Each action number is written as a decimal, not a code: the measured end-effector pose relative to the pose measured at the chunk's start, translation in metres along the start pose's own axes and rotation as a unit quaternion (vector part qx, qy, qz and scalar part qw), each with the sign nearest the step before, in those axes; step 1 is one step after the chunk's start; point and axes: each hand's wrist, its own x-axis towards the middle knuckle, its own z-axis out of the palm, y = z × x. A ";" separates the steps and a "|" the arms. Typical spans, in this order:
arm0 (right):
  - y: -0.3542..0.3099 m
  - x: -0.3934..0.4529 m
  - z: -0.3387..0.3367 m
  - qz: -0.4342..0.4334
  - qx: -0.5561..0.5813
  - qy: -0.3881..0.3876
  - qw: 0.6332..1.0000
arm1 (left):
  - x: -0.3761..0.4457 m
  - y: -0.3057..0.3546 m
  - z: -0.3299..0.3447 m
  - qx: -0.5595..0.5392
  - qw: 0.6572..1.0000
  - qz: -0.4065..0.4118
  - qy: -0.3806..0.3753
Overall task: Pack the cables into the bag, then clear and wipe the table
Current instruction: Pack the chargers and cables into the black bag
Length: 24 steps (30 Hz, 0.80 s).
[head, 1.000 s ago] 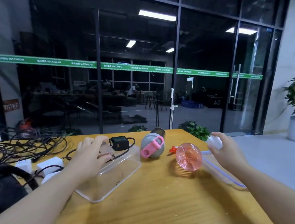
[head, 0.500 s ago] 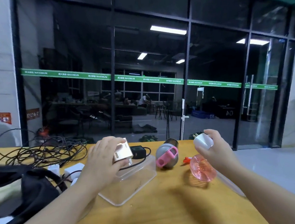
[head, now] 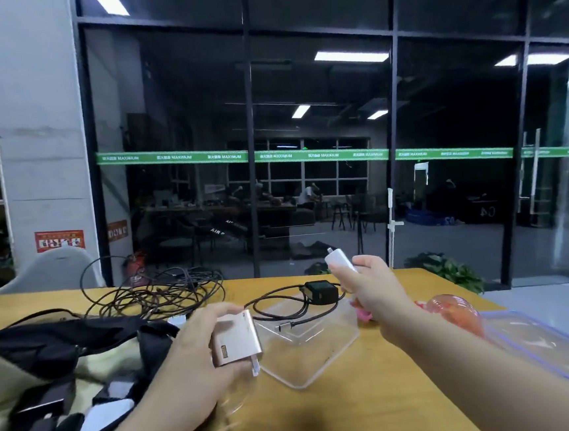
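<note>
Rose-gold metal charger [head: 236, 338], judged rigid, light and slick, sat gripped by its flat sides in your left hand [head: 199, 357]; your right hand [head: 373, 285] pinched a white adapter [head: 339, 259] end-on.

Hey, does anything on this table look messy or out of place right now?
Yes. A tangle of black cables sprawls loose at the table's far edge, not coiled. A black charger perches on the rim of the clear tray, its cord trailing into it.

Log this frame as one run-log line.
left hand: grips gold adapter | right hand: grips white charger | bag: open, left
</note>
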 end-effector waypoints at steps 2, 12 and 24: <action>-0.007 -0.008 0.019 -0.001 0.004 -0.026 1.000 | -0.011 -0.008 -0.012 -0.005 1.000 -0.028 0.001; -0.033 -0.049 0.112 -0.047 0.015 -0.127 0.991 | -0.013 -0.054 -0.086 0.024 0.975 -0.138 0.171; -0.057 -0.100 0.207 -0.059 0.003 -0.238 0.970 | -0.020 -0.107 -0.096 0.091 0.959 -0.226 0.148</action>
